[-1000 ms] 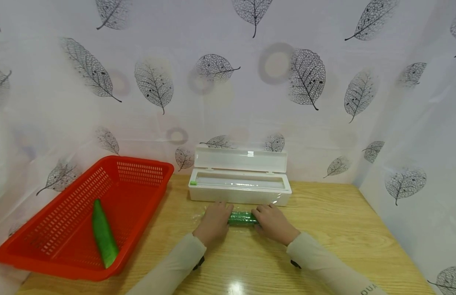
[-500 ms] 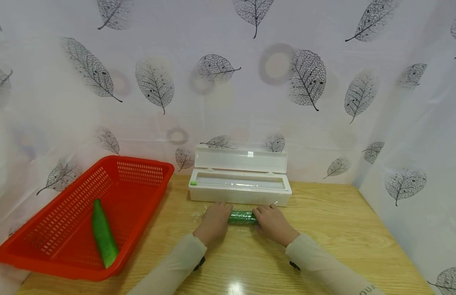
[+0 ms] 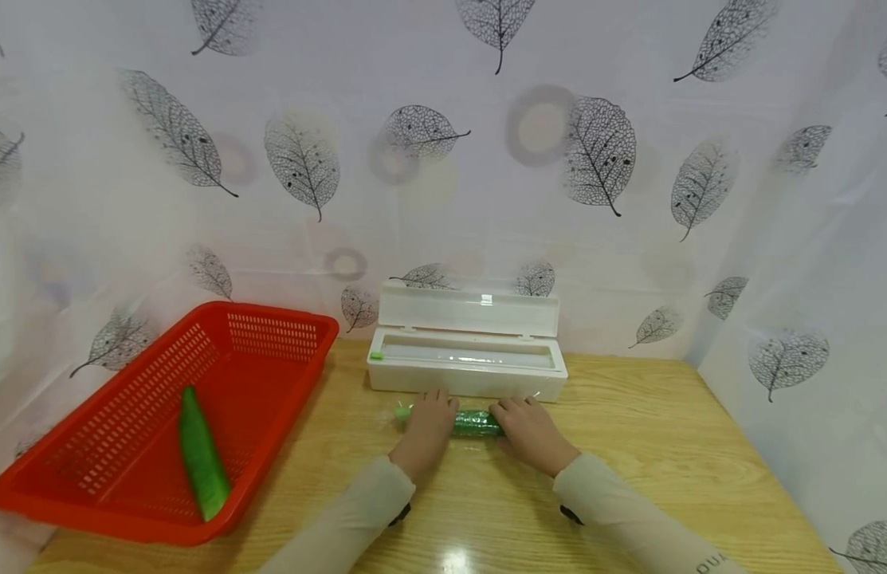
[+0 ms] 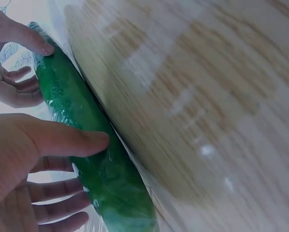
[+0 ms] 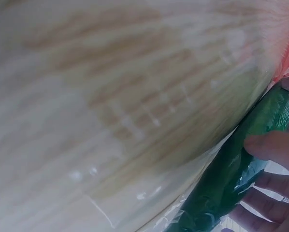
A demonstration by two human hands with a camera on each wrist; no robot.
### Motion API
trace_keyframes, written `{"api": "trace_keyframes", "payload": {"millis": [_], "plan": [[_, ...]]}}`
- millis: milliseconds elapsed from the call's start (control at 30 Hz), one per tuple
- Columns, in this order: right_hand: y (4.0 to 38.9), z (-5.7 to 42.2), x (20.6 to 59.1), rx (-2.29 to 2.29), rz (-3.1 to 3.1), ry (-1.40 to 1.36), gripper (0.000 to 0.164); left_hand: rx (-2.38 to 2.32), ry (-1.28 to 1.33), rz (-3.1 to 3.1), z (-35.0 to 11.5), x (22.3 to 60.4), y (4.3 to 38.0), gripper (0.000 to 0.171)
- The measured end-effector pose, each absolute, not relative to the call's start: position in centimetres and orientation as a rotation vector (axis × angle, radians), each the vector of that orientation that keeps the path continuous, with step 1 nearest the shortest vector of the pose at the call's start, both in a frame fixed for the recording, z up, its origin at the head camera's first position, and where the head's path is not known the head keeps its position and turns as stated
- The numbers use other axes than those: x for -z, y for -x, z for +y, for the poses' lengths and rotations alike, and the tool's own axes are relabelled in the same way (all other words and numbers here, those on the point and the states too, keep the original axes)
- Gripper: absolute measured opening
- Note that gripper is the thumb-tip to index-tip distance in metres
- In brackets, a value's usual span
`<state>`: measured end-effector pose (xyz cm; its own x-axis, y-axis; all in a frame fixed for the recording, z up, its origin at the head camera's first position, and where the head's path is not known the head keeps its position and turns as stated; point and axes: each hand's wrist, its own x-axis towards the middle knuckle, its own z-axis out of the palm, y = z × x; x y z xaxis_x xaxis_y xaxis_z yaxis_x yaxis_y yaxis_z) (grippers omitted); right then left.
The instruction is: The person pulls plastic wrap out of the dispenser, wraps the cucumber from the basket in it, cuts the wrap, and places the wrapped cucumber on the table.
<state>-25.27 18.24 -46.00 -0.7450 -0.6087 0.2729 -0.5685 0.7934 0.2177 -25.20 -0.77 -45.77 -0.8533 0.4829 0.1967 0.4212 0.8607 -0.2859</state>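
Observation:
A green cucumber (image 3: 477, 423), wrapped in shiny cling film, lies crosswise on the table in front of a white box. My left hand (image 3: 430, 430) holds it left of its middle, and its pale left end shows beyond the fingers. In the left wrist view the thumb (image 4: 89, 142) rests on one side of the cucumber (image 4: 74, 92) and the fingers lie behind it. My right hand (image 3: 532, 434) grips the right part, covering that end in the head view. The right thumb (image 5: 270, 145) presses on the film in the right wrist view.
The white cling film box (image 3: 468, 383) stands at the back with its lid (image 3: 468, 311) raised and a green slider at its left. A red basket (image 3: 300, 399) on the left holds another cucumber (image 3: 202, 454). A leaf-patterned curtain (image 3: 457, 215) hangs behind the wooden table (image 3: 665, 446).
My left hand has shifted slightly to the right along the cucumber, so its left end now shows. My right hand stays almost in place.

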Motion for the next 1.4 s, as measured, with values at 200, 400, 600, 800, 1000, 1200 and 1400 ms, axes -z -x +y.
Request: {"api": "trace_keyframes", "payload": {"millis": [200, 400, 600, 800, 1000, 1200, 1400], "plan": [[25.5, 18.3, 46.1, 0.152, -2.658, -0.915, 0.034, -0.357, 0.662, -2.773, -0.7, 46.2, 25.1, 0.024], [26.0, 19.3, 45.6, -0.137, -2.816, -0.987, 0.042, -0.275, 0.704, -2.820, -1.1, 46.1, 25.2, 0.023], [26.9, 22.1, 44.1, -0.666, -2.961, -1.071, 0.054, -0.178, 0.745, -2.846, -1.5, 45.9, 25.4, 0.023], [27.8, 24.3, 42.5, -0.883, -2.915, -1.055, 0.035, -0.124, 0.761, -2.841, -1.7, 45.9, 25.5, 0.021], [28.0, 24.3, 42.3, -0.876, -2.902, -1.015, 0.030, -0.145, 0.765, -2.856, -1.8, 45.6, 25.4, 0.019], [27.7, 22.5, 43.3, -0.734, -2.856, -1.095, 0.023, -0.139, 0.775, -2.876, -1.9, 45.3, 25.4, 0.020], [26.7, 20.5, 44.3, -0.441, -2.868, -1.048, 0.022, -0.079, 0.796, -2.883, -2.0, 45.0, 25.3, 0.019]]}}
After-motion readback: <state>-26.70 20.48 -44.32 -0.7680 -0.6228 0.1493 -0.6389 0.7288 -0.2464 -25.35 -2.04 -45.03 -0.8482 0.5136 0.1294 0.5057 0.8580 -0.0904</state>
